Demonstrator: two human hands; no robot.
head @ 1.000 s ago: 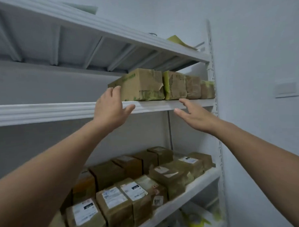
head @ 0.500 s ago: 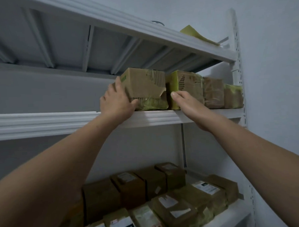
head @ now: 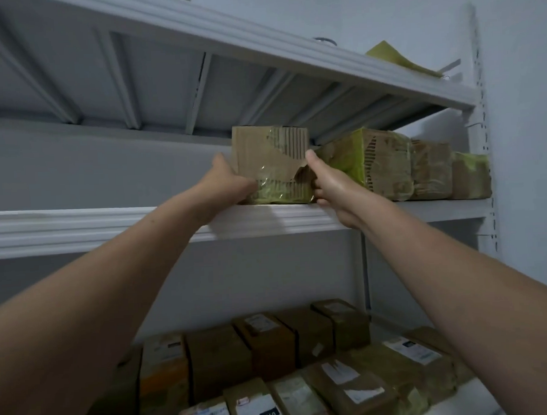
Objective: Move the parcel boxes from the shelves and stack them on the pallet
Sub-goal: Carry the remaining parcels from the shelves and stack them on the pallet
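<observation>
**Early stage: one box gripped on the shelf, nothing seen stacked yet**

Gripping the leftmost parcel box (head: 270,157) of the row on the middle shelf (head: 110,227), from both sides. Left hand (head: 230,184) wrapped on the left face, thumb low on the front, fingers hidden behind the cardboard. Right hand (head: 331,186) curled round the right front edge, thumb up along it, fingers tucked at the bottom corner, wedged against the green-taped box (head: 373,165) just beside. So neither spread nor pressed together: both clamped on the one box.

Sitting flat near the shelf's front lip, no gap visible beneath, so judged not yet lifted. Torn tape and ripped cardboard across the front face; possibly weak there, worth supporting from below once off the shelf.

Done so far: cannot tell. Pallet not in view, no stack to count. Bare stretch of middle shelf to the left of the grip.

Left to do, plenty:
- pulling this box clear and carrying it to the pallet
- green-taped box plus two more brown boxes (head: 430,169) further right in the same row, touching one another
- rows of labelled boxes (head: 259,346) lower down, near, packed close together
- top shelf (head: 258,41): only a yellow-green sheet (head: 397,57) poking over the edge, contents otherwise hidden from below

Judged well under halfway.
</observation>
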